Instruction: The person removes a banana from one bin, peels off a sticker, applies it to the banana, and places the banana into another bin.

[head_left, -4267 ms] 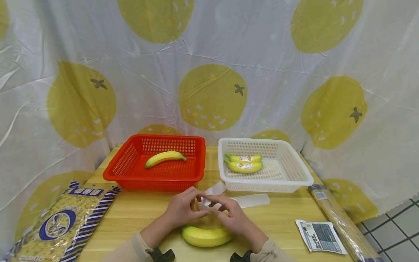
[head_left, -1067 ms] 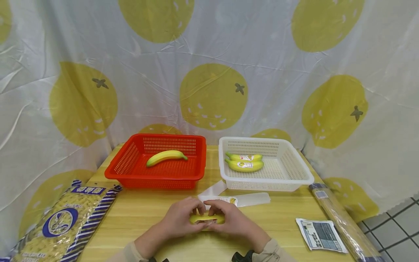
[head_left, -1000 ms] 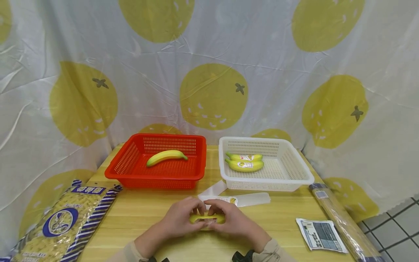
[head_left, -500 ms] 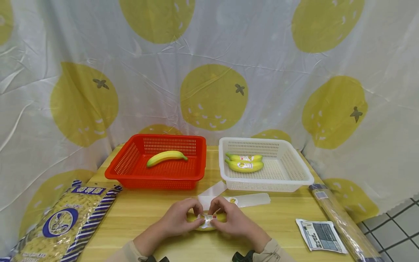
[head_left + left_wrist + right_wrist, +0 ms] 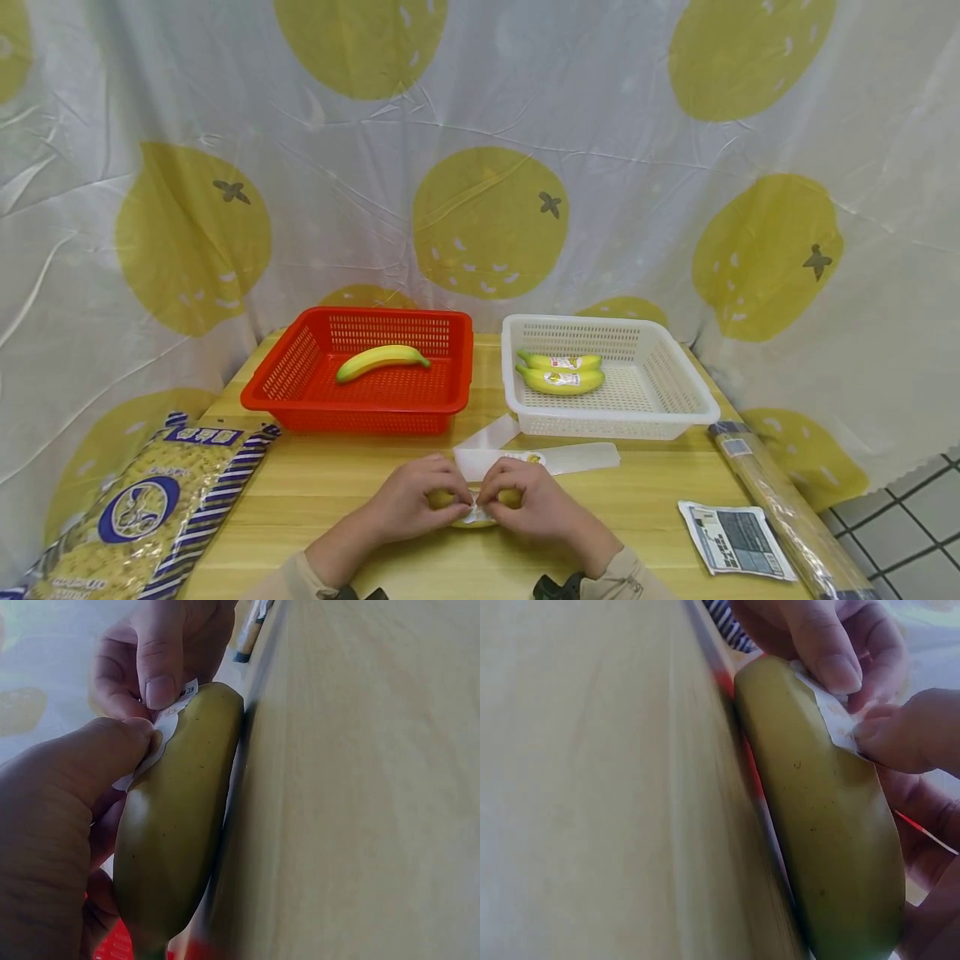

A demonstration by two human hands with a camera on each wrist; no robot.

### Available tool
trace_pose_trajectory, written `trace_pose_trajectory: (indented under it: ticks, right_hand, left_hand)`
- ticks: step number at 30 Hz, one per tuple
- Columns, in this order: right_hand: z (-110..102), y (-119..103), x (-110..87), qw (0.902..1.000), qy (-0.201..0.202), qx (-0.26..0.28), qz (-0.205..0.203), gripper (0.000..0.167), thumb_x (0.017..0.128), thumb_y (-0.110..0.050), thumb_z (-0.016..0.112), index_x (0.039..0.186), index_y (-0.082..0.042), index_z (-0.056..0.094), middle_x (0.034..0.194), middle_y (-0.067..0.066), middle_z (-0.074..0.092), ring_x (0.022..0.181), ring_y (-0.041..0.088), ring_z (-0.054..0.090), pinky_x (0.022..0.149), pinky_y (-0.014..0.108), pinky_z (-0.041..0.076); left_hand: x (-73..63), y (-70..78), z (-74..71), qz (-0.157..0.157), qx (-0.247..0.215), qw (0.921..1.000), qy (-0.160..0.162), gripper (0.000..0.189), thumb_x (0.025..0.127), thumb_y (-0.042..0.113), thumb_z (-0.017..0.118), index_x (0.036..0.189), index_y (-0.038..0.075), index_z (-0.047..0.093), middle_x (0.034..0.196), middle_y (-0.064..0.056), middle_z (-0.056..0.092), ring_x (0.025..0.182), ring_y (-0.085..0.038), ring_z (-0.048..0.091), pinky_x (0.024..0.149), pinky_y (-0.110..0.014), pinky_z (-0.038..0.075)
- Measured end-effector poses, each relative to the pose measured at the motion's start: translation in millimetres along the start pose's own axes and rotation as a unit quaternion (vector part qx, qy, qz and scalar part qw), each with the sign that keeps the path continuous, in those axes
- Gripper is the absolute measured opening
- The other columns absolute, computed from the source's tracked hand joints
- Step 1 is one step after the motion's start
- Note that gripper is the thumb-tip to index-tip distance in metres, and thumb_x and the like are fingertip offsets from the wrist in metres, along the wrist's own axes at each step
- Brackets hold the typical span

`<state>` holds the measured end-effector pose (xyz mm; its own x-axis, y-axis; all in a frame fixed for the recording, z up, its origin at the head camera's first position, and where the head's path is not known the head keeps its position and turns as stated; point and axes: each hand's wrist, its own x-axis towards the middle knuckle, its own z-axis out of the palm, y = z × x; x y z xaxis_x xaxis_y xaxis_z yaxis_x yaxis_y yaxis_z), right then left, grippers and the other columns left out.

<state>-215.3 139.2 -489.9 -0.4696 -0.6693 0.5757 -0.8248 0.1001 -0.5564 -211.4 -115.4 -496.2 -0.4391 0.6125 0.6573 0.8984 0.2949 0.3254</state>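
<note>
A yellow banana (image 5: 439, 499) lies crosswise at the front of the table, partly covered by both hands. A white printed label (image 5: 171, 720) sits along its upper side, with an edge standing up from the peel. My left hand (image 5: 420, 500) pinches the label between thumb and forefinger, its other fingers behind the banana. From the other side my right hand (image 5: 534, 502) pinches the same label close by, thumbs nearly meeting. In the right wrist view the label (image 5: 832, 716) shows between the two thumbs, over the banana's speckled skin (image 5: 825, 832).
White backing strips (image 5: 588, 457), one bearing a label, lie just beyond the hands. A red basket (image 5: 352, 421) holds one banana (image 5: 381, 361); a white basket (image 5: 600, 427) holds two labelled bananas (image 5: 562, 381). A pasta bag (image 5: 150, 508) lies left; a sachet (image 5: 735, 540) and long packet (image 5: 787, 508) lie right.
Over four seconds, the hands have come back from the strips to the banana with a label. In the last half second the fingertips have closed in together over the label, covering more of it.
</note>
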Motion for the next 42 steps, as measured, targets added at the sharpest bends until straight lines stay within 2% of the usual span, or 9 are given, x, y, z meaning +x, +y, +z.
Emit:
trace_pose_trajectory:
  ticks: [5,13,20,26,30,32,35,39,42]
  right_hand:
    - [-3.2,0.4,-1.1,0.9991,-0.003,-0.003,0.042,0.018,0.084,0.001,0.079,0.090,-0.016,0.078,0.091,-0.001,0.072,0.091,0.010,0.068,0.083,0.023,0.055]
    - [-9.6,3.0,-2.4,0.9985,0.004,-0.042,0.036,0.009,0.084,-0.010,0.084,0.088,-0.016,0.080,0.089,-0.006,0.070,0.086,0.005,0.065,0.078,0.022,0.054]
    - [-4.0,-0.1,-4.0,0.9973,-0.012,-0.065,0.031,0.012,0.086,-0.015,0.084,0.097,-0.019,0.079,0.095,-0.008,0.067,0.091,0.003,0.063,0.080,0.019,0.051]
    - [0.9,-3.2,-3.5,0.9957,-0.025,-0.078,0.042,0.017,0.086,-0.017,0.085,0.101,-0.018,0.079,0.097,-0.007,0.065,0.091,0.003,0.061,0.081,0.018,0.051]
    - [-3.2,-8.8,-3.4,0.9925,-0.054,-0.079,0.075,0.019,0.086,-0.016,0.084,0.105,-0.017,0.080,0.100,-0.008,0.064,0.093,0.002,0.059,0.085,0.020,0.051]
    - [-6.9,-12.2,-3.4,0.9897,-0.072,-0.078,0.096,0.021,0.087,-0.014,0.082,0.107,-0.017,0.080,0.103,-0.008,0.064,0.097,0.002,0.059,0.088,0.021,0.052]
    - [-14.1,-15.7,-4.2,0.9846,-0.093,-0.078,0.126,0.023,0.087,-0.012,0.081,0.110,-0.016,0.080,0.107,-0.009,0.066,0.101,0.002,0.060,0.092,0.024,0.052]
    - [-26.0,-16.3,-8.8,0.9790,-0.106,-0.087,0.151,0.025,0.087,-0.011,0.081,0.111,-0.015,0.081,0.111,-0.010,0.069,0.104,0.005,0.062,0.093,0.026,0.053]
    - [-32.4,-14.3,-14.1,0.9783,-0.109,-0.097,0.147,0.025,0.086,-0.012,0.082,0.110,-0.016,0.081,0.111,-0.010,0.069,0.105,0.007,0.061,0.094,0.028,0.053]
  left_hand:
    - [-1.0,-0.5,-0.9,-0.024,-0.023,0.9994,-0.008,0.011,0.088,0.018,0.083,0.093,0.025,0.075,0.095,0.016,0.071,0.088,-0.001,0.061,0.076,-0.012,0.048]
    - [0.5,1.1,-4.2,-0.046,-0.033,0.9982,-0.020,0.015,0.083,0.017,0.087,0.092,0.021,0.075,0.091,0.011,0.071,0.087,-0.004,0.063,0.077,-0.018,0.052]
    - [-0.5,2.8,-3.2,-0.047,0.012,0.9984,-0.029,0.014,0.084,0.025,0.087,0.092,0.022,0.076,0.093,0.013,0.070,0.088,-0.001,0.060,0.078,-0.014,0.050]
    - [0.6,9.6,-2.4,-0.050,0.085,0.9943,-0.040,0.019,0.079,0.033,0.089,0.092,0.025,0.077,0.094,0.015,0.068,0.087,-0.001,0.058,0.076,-0.015,0.049]
    - [2.5,15.0,-3.5,-0.079,0.127,0.9862,-0.071,0.025,0.075,0.041,0.089,0.092,0.030,0.075,0.095,0.019,0.068,0.086,0.000,0.056,0.070,-0.017,0.047]
    - [3.8,16.4,-4.9,-0.097,0.129,0.9825,-0.093,0.027,0.076,0.045,0.087,0.094,0.031,0.073,0.095,0.020,0.067,0.086,-0.001,0.054,0.069,-0.017,0.046]
    - [3.9,14.8,-7.9,-0.111,0.089,0.9830,-0.116,0.026,0.080,0.045,0.086,0.097,0.029,0.074,0.098,0.019,0.067,0.090,-0.001,0.054,0.074,-0.019,0.048]
    - [1.8,9.0,-12.4,-0.106,-0.020,0.9874,-0.115,0.020,0.088,0.034,0.083,0.104,0.024,0.079,0.105,0.013,0.069,0.099,-0.003,0.061,0.088,-0.024,0.053]
    - [0.6,6.6,-13.3,-0.116,-0.072,0.9843,-0.113,0.017,0.090,0.031,0.081,0.105,0.021,0.080,0.109,0.010,0.071,0.102,-0.004,0.064,0.089,-0.025,0.054]
